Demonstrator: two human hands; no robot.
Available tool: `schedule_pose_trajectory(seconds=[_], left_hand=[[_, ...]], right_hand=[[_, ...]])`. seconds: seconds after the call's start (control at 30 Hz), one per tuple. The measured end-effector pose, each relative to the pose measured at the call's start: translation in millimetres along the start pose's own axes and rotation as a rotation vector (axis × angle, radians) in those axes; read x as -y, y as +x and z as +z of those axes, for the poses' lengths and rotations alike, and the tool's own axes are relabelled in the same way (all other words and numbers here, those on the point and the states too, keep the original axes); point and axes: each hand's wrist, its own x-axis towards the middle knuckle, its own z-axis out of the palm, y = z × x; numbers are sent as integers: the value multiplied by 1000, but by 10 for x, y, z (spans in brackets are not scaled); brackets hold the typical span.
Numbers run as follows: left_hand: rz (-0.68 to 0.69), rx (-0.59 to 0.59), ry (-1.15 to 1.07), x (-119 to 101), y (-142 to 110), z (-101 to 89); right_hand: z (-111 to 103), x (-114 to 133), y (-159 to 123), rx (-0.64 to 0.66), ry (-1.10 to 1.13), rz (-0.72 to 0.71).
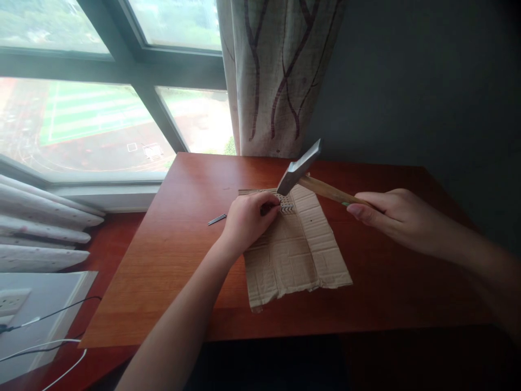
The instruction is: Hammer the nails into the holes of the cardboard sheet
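My right hand [391, 214] is wrapped round the wooden handle of a hammer [299, 165]. The metal head hangs over the far part of a piece of brown cardboard [280, 260], close above my left fingertips. Thumb and forefinger of my left hand [252, 214] are pinched together at the cardboard; whatever is between them is too small or hidden to make out. Beside those fingertips, several small dark nails [287, 208] show in rows on the cardboard, with dark dots behind them. A few loose nails [217, 219] lie on the table left of my left hand.
The cardboard lies on a reddish-brown wooden table [171, 282]. Behind it hangs a patterned curtain [280, 76], with a window [93, 119] at the left and a dark wall at the right. Cables [49, 347] and a wall socket [14, 301] are at lower left.
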Motion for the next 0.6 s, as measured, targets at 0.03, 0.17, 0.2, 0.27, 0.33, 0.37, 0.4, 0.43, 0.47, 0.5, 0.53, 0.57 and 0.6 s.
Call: schedule_pose_trajectory(seconds=[0.03, 0.17, 0.2, 0.27, 0.33, 0.37, 0.4, 0.43, 0.47, 0.5, 0.53, 0.57, 0.6], left_hand=[[-1, 2, 0, -2, 0, -1], [-9, 13, 23, -4, 0, -5], [-10, 15, 29, -4, 0, -5], [-8, 13, 38, -5, -2, -6], [-6, 11, 42, -7, -5, -7], [-8, 11, 40, -9, -6, -8], [-12, 13, 34, -10, -8, -8], [-15, 16, 27, -10, -9, -8], [-18, 19, 18, -9, -10, -7], [-19, 21, 11, -7, -11, -6], [-19, 22, 5, -3, -10, -4], [-17, 20, -1, 3, -9, -2], [-13, 17, -7, 9, -7, -1]], right_hand=[[7, 3, 3, 7, -1, 2], [43, 12, 12, 66, 5, 9], [45, 11, 9, 69, 7, 9], [39, 7, -2, 54, 9, 9], [29, 0, -13, 35, 10, 14], [27, -3, -15, 30, 10, 17], [27, -5, -15, 34, 7, 21], [31, -7, -13, 45, 2, 25], [36, -7, -10, 59, -4, 27], [42, -8, -7, 73, -9, 27], [47, -7, -6, 85, -12, 26], [50, -7, -7, 92, -13, 27], [50, -7, -12, 94, -13, 31]])
